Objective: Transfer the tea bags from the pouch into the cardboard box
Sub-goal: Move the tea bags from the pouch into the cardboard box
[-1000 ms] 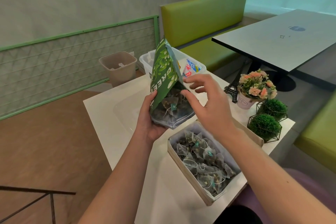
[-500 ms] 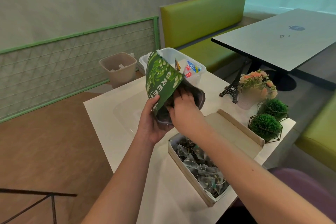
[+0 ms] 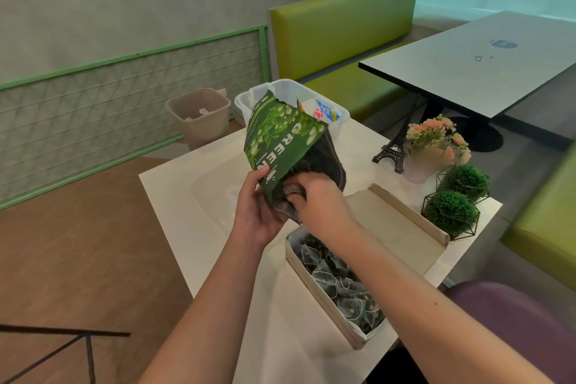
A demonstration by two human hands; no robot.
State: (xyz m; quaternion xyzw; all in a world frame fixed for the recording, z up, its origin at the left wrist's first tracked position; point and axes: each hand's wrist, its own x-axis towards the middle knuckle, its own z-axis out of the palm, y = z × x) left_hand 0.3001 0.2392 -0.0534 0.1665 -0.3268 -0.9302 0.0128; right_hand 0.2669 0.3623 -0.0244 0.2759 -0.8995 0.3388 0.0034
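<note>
A green tea pouch (image 3: 279, 142) with white leaf print is held tilted above the white table (image 3: 187, 196), its clear window side facing me. My left hand (image 3: 254, 209) grips its lower left edge. My right hand (image 3: 314, 196) reaches into the pouch's open mouth, fingers closed around a tea bag (image 3: 291, 188) inside. Below my right forearm sits the open cardboard box (image 3: 299, 262) holding several pyramid tea bags (image 3: 343, 290). Its flap (image 3: 402, 218) lies open to the right.
A clear plastic bin (image 3: 290, 93) with packets stands behind the pouch. At the table's right are a small Eiffel Tower model (image 3: 392, 150), a flower pot (image 3: 433, 146) and two green ball plants in wire frames (image 3: 452, 212). A waste bin (image 3: 199, 115) stands on the floor.
My right hand went from hovering beside the pouch to reaching inside its mouth. My left hand tilted the pouch over and lowered it slightly toward the box.
</note>
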